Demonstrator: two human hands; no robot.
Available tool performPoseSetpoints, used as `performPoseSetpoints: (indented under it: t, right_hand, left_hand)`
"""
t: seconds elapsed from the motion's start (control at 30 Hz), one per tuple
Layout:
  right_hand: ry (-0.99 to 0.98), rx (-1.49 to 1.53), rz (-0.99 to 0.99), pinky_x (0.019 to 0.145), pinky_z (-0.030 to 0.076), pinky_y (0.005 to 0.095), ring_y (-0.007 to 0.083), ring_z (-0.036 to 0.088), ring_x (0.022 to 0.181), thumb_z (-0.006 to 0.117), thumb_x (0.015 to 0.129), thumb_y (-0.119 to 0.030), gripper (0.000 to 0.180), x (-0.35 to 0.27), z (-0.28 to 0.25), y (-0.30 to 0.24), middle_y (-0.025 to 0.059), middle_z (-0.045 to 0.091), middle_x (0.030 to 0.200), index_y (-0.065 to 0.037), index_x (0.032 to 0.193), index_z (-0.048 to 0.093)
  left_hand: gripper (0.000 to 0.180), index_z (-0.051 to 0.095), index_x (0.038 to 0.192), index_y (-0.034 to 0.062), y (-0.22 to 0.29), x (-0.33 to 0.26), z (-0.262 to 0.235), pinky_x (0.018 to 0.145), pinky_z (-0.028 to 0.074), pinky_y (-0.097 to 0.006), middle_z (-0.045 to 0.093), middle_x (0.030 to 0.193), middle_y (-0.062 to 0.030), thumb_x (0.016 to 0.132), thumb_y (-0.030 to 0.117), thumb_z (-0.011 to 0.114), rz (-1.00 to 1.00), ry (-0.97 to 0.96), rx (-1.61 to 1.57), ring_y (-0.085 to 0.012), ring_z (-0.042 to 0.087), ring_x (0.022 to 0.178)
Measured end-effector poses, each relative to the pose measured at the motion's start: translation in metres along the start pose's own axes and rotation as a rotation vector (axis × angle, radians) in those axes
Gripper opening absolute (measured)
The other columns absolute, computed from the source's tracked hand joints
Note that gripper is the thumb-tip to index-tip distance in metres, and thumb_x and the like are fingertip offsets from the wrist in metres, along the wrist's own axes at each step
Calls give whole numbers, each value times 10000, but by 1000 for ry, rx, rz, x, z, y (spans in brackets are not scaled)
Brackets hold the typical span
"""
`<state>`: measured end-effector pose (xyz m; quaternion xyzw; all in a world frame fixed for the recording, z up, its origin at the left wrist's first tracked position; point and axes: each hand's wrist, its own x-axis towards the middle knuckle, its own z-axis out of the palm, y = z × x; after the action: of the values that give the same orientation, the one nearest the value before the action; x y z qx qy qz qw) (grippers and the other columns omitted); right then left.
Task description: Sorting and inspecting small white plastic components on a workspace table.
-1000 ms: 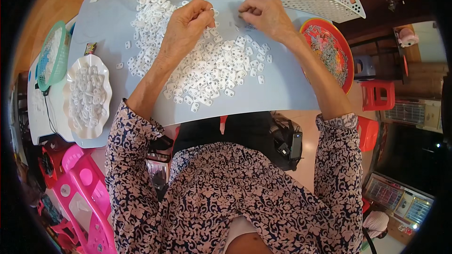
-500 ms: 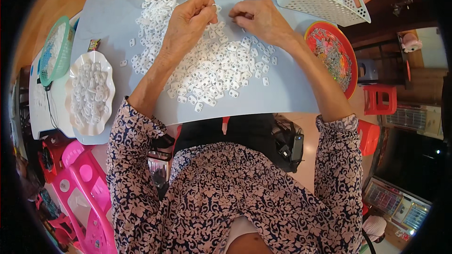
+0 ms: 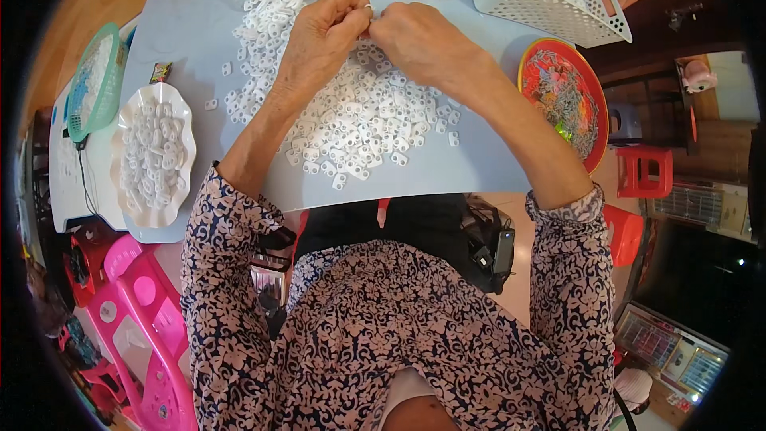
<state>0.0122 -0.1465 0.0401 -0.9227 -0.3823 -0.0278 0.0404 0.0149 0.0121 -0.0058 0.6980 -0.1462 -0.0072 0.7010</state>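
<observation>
Scalloped white dish point(image 3: 118, 153): well left of the left grip point(image 3: 325, 32). Left grip: pinching a small white piece point(image 3: 369, 7). Pile of white pieces point(image 3: 359, 124): on the bench point(image 3: 479, 161), near side of both grips. Right grip point(image 3: 419, 41): beside that piece; contact cannot be confirmed. Red bowl point(image 3: 602, 112): farther right.

bright light whitens the small pieces point(image 3: 351, 132) nearside of the left hand point(image 3: 329, 30). well out from it, the view bends into black.
</observation>
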Motion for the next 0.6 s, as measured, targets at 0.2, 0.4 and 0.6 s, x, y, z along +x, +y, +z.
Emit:
performPoseSetpoints:
  t: [0.2,0.4,0.6]
  right_hand:
    - [91,72,69,600,495,428,372,608,651,593,686,-23,69,-1,16,17,200,607,669,40,707,614]
    - [281,399,295,541,470,299,201,592,552,625,681,-26,68,-24,22,24,126,592,589,34,684,592]
    - [525,1100,494,591,468,225,74,561,621,677,739,-53,107,-25,31,17,28,639,694,21,816,662]
  left_hand:
    - [163,605,877,24,-3,5,-5,536,359,-204,579,694,12,882,174,541,37,3,22,-32,465,619]
    - [161,611,877,23,1,1,-2,532,350,-204,589,690,6,870,170,545,6,15,8,-31,456,609]
    - [145,603,867,14,-3,0,2,516,338,-199,587,686,6,871,145,541,10,-35,-14,-25,441,590]
